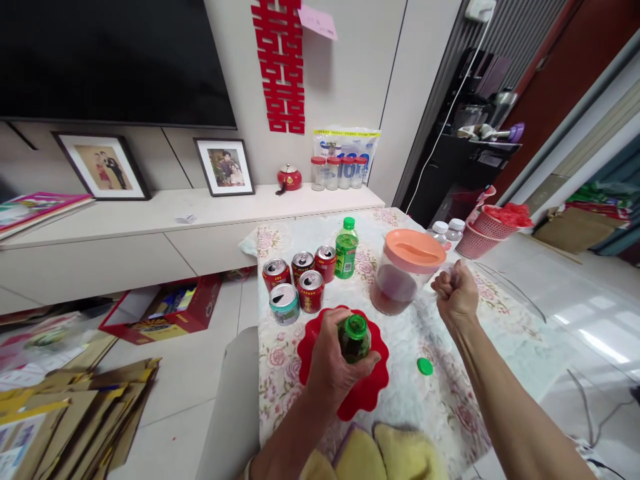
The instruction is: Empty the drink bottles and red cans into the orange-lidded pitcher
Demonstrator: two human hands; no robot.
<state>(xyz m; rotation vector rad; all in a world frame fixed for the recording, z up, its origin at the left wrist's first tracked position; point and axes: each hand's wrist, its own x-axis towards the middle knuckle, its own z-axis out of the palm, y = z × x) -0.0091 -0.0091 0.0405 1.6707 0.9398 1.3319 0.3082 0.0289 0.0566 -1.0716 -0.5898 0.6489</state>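
My left hand [333, 360] is wrapped round an uncapped green bottle [355, 339], held upright over a red scalloped tray [376, 390]. A green cap [425, 366] lies on the flowered tablecloth to the right of the tray. My right hand [455, 290] is closed beside the handle side of a clear pitcher [394, 287] with an orange lid; whether its fingers grip the handle is hard to make out. Dark liquid fills part of the pitcher. Behind the tray stand a capped green bottle [347, 248] and several opened cans [311, 291], mostly red.
White-capped bottles [455, 231] and pink baskets [477, 241] stand at the table's far right. Along the wall, a white cabinet [225, 207] holds photo frames, a red pot [289, 178] and jars [332, 173]. Flattened cardboard [75, 420] and a red box [165, 310] are on the floor at left.
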